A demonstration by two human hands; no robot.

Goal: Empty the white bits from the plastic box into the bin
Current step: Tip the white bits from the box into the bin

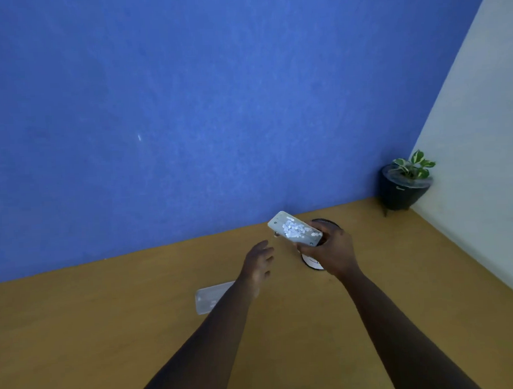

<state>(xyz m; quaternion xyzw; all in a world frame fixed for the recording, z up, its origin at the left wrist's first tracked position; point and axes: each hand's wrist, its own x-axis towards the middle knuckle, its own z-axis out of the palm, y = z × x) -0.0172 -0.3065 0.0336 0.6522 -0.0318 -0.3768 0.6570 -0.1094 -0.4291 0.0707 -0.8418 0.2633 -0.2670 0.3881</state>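
Above the brown table [108, 333], close to the blue wall [187, 109], the right hand [334, 254] has the plastic box [293, 228] up in the air, fingers clamped around its near end, the box tilted with its far end higher and its open face turned toward the camera. White bits [290, 229] sit in a loose heap inside it, bunched around the middle. Right behind and under that hand is the bin [314, 262], dark at the rim, white lower down, mostly hidden by the hand and the box; the box is over it or just in front of it, hard to call which. Over on the other side, the left hand [259, 263] hovers just beside the box, fingers loosely apart and gripping nothing, not touching the box. Down on the table, partly under the left forearm, a clear lid [211, 297] lies flat. Off in the far right corner, where blue wall meets pale wall, a potted plant [406, 185] stands in a black pot, well apart from the action.
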